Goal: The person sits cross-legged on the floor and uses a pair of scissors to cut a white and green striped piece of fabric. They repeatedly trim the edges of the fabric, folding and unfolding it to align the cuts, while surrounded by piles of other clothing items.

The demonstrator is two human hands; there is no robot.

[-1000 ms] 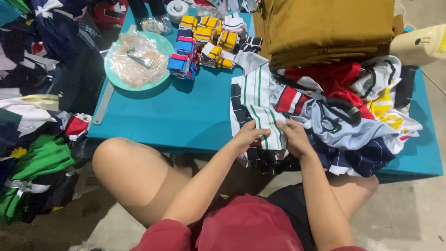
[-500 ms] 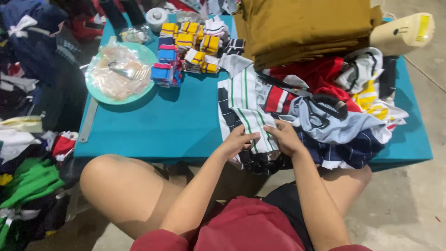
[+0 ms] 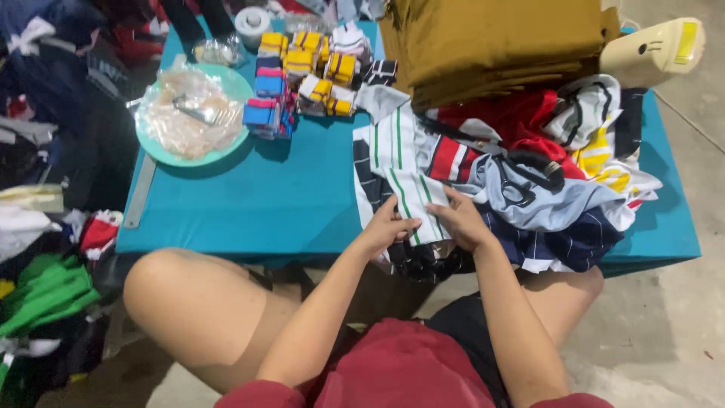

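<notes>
A: What's along the left side?

B: A round green plate (image 3: 226,151) on the teal table (image 3: 264,204), bare cloth before it.

A: And the hands?

B: The left hand (image 3: 389,229) and right hand (image 3: 462,221), fingers curled, pinch a soft white green-striped cloth (image 3: 411,198) at the table's near edge, beside a rumpled clothes heap (image 3: 559,174).

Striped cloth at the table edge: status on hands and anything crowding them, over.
Left hand and right hand both gripping the white green-striped cloth at the teal table edge. Heaped garments with black scissors on top crowd the right side.
</notes>
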